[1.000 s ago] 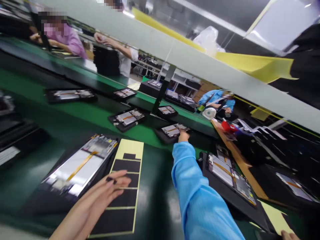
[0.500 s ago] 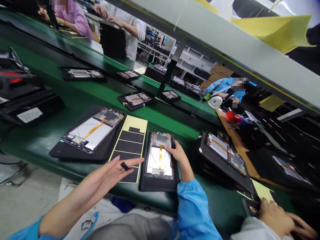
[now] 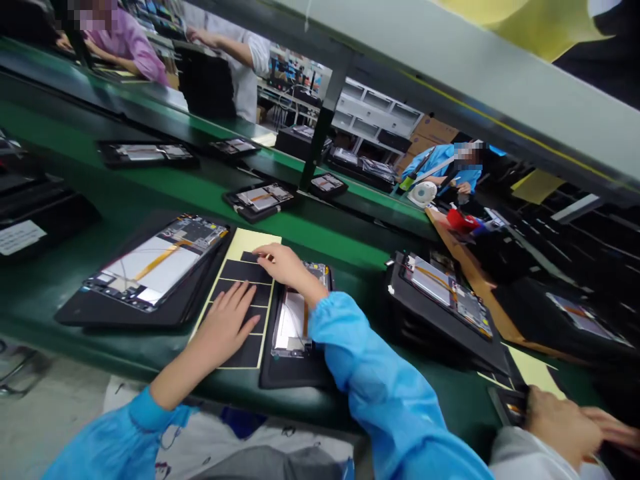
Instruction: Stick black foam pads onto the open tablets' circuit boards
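My left hand lies flat with fingers spread on a yellow backing sheet of black adhesive pieces. At the sheet's upper end, my right hand pinches the edge of a small black sticker. Under my right forearm lies an opened tablet on a black pad, partly covered by the blue sleeve. Its white battery and orange ribbon cable show. Left of the sheet, another opened tablet rests on black pads.
To the right, an opened tablet sits on a stack of black pads. A co-worker's hands work at the lower right. Several tablets lie along the green bench. A metal shelf beam crosses overhead. Other people work behind.
My right hand has left the middle tablet and moved left to the sheet's upper end. My left hand has turned palm down onto the sheet; the black piece on its fingers is out of sight.
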The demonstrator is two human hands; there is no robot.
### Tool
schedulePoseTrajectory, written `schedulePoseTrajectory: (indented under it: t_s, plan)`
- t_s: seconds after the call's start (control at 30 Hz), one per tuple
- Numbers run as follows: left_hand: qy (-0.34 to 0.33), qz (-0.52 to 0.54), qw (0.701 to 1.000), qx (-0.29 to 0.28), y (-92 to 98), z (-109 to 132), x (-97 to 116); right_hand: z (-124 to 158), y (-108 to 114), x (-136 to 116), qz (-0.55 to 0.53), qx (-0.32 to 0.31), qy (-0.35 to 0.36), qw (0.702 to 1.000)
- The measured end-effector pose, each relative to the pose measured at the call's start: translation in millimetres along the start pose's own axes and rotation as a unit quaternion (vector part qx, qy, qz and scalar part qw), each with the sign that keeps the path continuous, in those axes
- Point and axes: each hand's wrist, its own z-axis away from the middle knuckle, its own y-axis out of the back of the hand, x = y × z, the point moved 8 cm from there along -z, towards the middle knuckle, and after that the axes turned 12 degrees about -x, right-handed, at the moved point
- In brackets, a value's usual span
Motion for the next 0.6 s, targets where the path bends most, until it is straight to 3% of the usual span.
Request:
schedulePoseTrajectory:
  t_s: [0.07,0.17,0.3,0.43,0.6]
  plan:
    - [-0.006,-0.015,1.000,0.001,-10.2,0,-2,-41,-7,6,0.017,-0.015,0.013,1.000]
    - [-0.011,-0.027,1.000,0.007,-11.0,4,1,-71,-17,13,0.034,-0.030,0.035,0.998]
    - [-0.015,-0.032,0.999,0.010,1.7,0,8,-72,-26,19,0.039,-0.042,0.063,0.996]
    - [0.020,-0.017,1.000,0.007,13.1,-27,0,-67,-29,19,0.038,-0.051,0.077,0.995]
    - [0.038,-0.010,0.999,0.038,4.5,-48,-16,-68,-30,20,0.033,-0.047,0.080,0.995]
